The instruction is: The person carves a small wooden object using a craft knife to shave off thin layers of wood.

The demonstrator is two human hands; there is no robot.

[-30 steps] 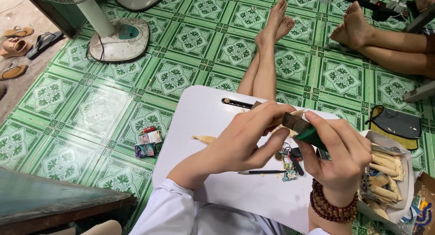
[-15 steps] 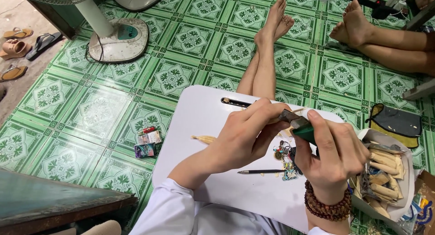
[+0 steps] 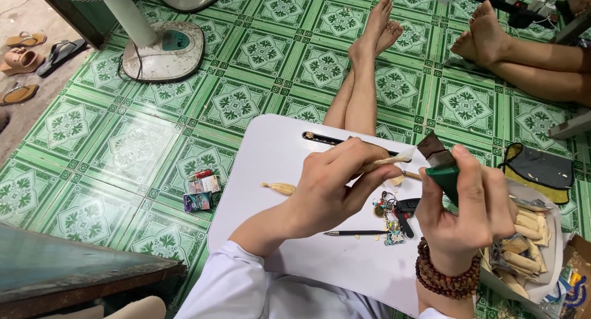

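The left hand pinches a thin pale wooden stick, its tip held up just beside the dark blade of a green-handled knife, which the right hand grips in a closed fist above the table's right side. Shaving it cleanly probably calls for light strokes directed away from the fingers, the stick kept steady. Beneath the hands, on the white rounded lap table, lie a bunch of keys with charms, a slim dark pencil and a pale carved sliver. To the right sits a paper-lined tray of cut wood pieces. Green patterned floor tiles spread around; a white fan base stands far left
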